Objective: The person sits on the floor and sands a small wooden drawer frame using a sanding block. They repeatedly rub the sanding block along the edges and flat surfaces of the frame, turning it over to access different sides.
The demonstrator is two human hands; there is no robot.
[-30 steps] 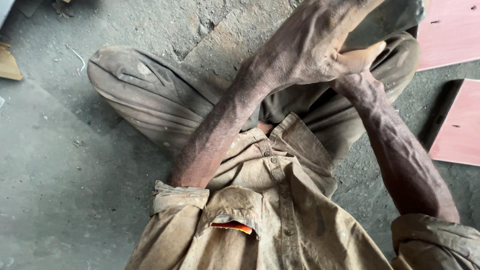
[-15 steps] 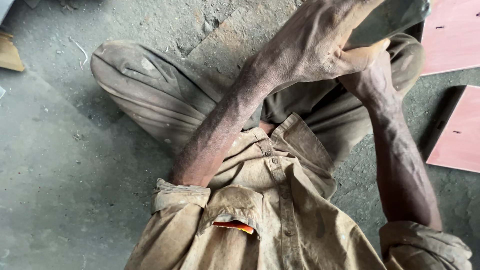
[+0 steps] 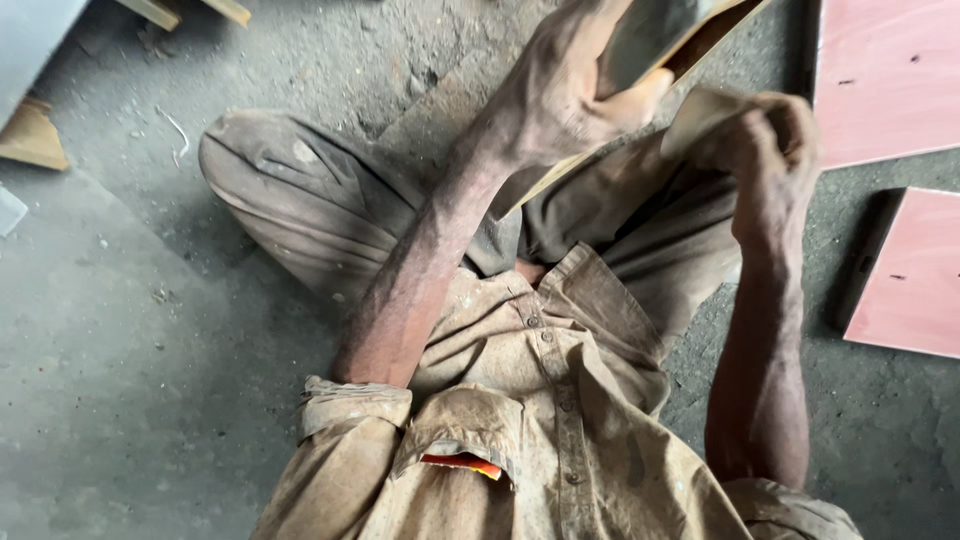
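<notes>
I sit cross-legged on a dusty concrete floor. My left hand is raised over my lap and grips a thin board with a grey face and a brown edge; most of the board runs out of the top of the view. My right hand is just right of it, fingers curled around a small tan folded sheet or pad that sits close to the board's lower edge. Whether the pad touches the board is unclear.
Two pink-faced panels lie on the floor at the right, one at the top and one lower. Wood offcuts and a grey panel are at the top left. My bent knee fills the middle left.
My right hand has come out from under my left hand and moved right, now showing the tan pad. The left hand has kept its hold on the board.
</notes>
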